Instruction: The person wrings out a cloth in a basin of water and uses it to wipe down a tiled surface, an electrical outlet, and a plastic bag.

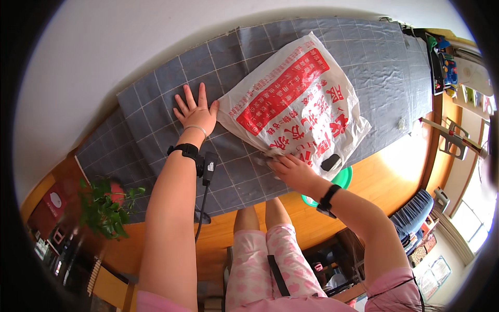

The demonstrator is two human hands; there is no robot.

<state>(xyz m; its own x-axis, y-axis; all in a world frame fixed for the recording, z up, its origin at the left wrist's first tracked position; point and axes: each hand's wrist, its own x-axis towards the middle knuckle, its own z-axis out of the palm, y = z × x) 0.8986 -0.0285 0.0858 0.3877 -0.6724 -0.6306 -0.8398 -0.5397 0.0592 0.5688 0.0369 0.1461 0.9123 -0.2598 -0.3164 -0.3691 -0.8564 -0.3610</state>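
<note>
A white plastic bag [286, 84] with red printing lies spread on a table under a dark grey checked cover [163, 101]. My left hand [197, 114] rests flat on the cover with fingers apart, its thumb at the bag's left corner. My right hand [292, 171] is at the bag's lower edge, fingers bent over a crumpled part of the plastic; how firmly it holds it is hidden. A small black patch [330, 162] shows at the bag's lower right. A camera-like device [205, 165] with a cable is strapped to my left wrist.
A green plastic basin or stool [345, 178] shows partly below the table's front edge. A leafy potted plant [107, 206] stands at the lower left. A tray of small items [438, 70] is at the far right, with a folding stool [452, 140] near it.
</note>
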